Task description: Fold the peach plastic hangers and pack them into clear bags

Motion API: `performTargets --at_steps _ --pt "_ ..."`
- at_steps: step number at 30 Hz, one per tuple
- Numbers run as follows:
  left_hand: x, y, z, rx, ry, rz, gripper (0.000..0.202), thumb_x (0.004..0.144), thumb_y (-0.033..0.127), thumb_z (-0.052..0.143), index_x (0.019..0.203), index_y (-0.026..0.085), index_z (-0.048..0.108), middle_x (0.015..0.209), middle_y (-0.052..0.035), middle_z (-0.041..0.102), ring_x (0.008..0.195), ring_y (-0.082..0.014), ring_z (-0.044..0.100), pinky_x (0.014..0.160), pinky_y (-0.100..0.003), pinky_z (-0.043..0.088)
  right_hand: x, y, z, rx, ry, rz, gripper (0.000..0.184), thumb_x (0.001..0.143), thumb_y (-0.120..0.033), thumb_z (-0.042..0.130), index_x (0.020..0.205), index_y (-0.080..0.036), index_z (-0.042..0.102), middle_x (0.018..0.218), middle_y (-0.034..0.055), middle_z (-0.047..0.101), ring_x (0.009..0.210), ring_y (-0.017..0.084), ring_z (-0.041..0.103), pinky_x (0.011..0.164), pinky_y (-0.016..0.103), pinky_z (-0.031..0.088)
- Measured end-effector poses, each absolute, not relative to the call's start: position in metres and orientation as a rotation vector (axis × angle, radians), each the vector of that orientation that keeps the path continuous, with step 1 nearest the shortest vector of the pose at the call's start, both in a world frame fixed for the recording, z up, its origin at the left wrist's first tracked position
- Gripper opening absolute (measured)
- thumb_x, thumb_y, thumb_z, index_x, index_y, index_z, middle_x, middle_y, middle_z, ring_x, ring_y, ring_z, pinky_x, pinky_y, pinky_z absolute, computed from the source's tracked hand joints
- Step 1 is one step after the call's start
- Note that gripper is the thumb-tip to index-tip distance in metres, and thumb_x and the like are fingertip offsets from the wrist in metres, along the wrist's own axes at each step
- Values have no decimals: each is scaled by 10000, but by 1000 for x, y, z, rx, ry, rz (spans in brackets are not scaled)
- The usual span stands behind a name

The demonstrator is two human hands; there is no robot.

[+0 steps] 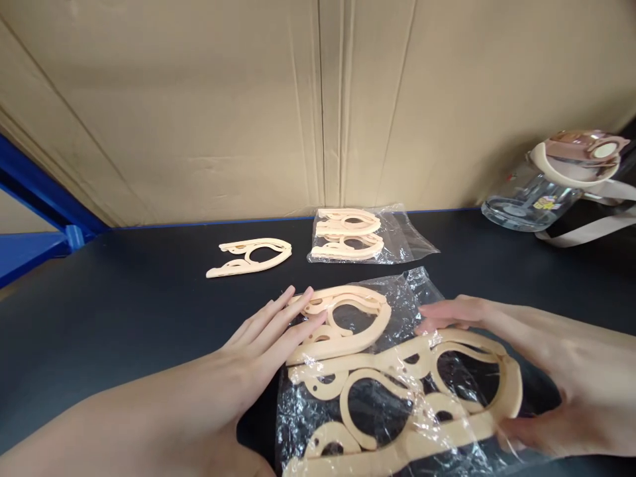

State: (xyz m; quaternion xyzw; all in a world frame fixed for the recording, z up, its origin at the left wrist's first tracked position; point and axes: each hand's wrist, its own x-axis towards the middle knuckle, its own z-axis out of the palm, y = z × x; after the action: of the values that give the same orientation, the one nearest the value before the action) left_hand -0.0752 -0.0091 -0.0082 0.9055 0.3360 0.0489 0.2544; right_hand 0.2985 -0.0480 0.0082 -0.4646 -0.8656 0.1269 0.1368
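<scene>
A clear plastic bag (397,298) lies on the black table (124,331) in front of me with cream folding hangers (348,318) in it. My left hand (268,338) lies flat on the bag's left edge, fingers stretched out over one hanger. My right hand (556,371) holds the bag's right side, its fingers curled around the end of a second hanger (477,377) inside.
A loose cream hanger (251,256) lies further back on the left. Another bagged stack of hangers (350,235) sits at the back centre. A clear water bottle (551,182) with a strap lies at the back right. A cardboard wall (318,99) stands behind; a blue frame (44,218) is at left.
</scene>
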Motion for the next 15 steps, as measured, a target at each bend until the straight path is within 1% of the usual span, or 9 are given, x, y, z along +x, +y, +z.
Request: performTargets --at_steps 1,3,5,7,9,12,15 --pt "-75 -8 -10 2459 922 129 1240 623 680 791 1563 459 13 1678 -9 13 1498 -442 40 1152 -676 165 294 -47 10 -1291 -2573 414 1061 574 -287 875 1486 -452 359 1277 -24 694 1044 258 723 813 227 620" --pt "-75 -7 -12 2449 931 121 1257 613 680 804 1561 466 6 1678 -11 3 1497 -450 22 1138 -699 174 287 -44 14 -1183 -2639 484 1095 639 -325 873 1528 -463 251 1336 -19 659 1107 267 697 863 275 614" --pt "-76 -6 -13 2438 928 112 1280 598 674 822 1559 469 1 1679 -16 5 1498 -455 9 1128 -717 169 283 -40 16 -1136 -2640 543 1089 669 -385 866 1539 -473 217 1394 -19 621 1158 284 671 911 332 601" --pt "-76 -5 -12 2429 924 102 1302 581 670 836 1566 451 14 1680 -31 12 1497 -462 7 1129 -717 162 286 -37 17 -1155 -2631 589 1061 677 -426 857 1537 -477 238 1435 -19 587 1199 301 644 950 379 583" --pt "-76 -5 -11 2422 920 97 1311 574 670 839 1572 431 23 1681 -44 15 1497 -465 13 1135 -704 162 292 -33 18 -1213 -2625 617 1012 679 -436 852 1521 -478 292 1436 -18 585 1220 315 629 981 416 563" --pt "-75 -5 -10 2414 917 106 1293 579 687 826 1568 445 28 1682 -32 27 1499 -461 26 1134 -704 158 305 -30 19 -1301 -2634 668 954 679 -410 852 1495 -477 363 1415 -15 603 1226 329 621 990 453 552" --pt "-74 -6 -10 2406 937 118 1269 577 720 806 1571 438 68 1681 -29 45 1499 -462 29 1133 -706 148 310 -29 18 -1343 -2650 723 949 668 -363 854 1491 -457 390 1446 4 579 1271 355 580 1005 486 533"
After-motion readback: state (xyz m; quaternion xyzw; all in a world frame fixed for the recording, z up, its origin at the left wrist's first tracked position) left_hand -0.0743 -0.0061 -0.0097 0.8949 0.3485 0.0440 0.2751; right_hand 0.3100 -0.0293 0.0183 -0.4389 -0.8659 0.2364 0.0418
